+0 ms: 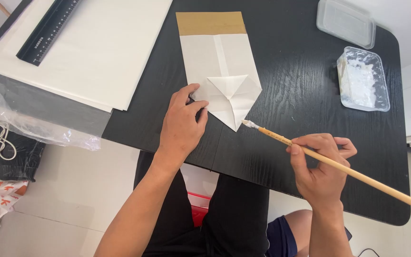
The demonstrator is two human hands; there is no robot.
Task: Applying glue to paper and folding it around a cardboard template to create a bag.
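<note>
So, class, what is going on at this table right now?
A person sits at a black table. The left hand presses on the edge of a folded white paper piece with a brown strip at its far end. The right hand holds a long wooden brush, its white tip beside the paper's pointed fold. An open tub of white paste stands to the right.

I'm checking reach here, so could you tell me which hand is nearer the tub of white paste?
Right. The right hand sits below the tub of paste; the left hand is far across, on the folded paper.
</note>
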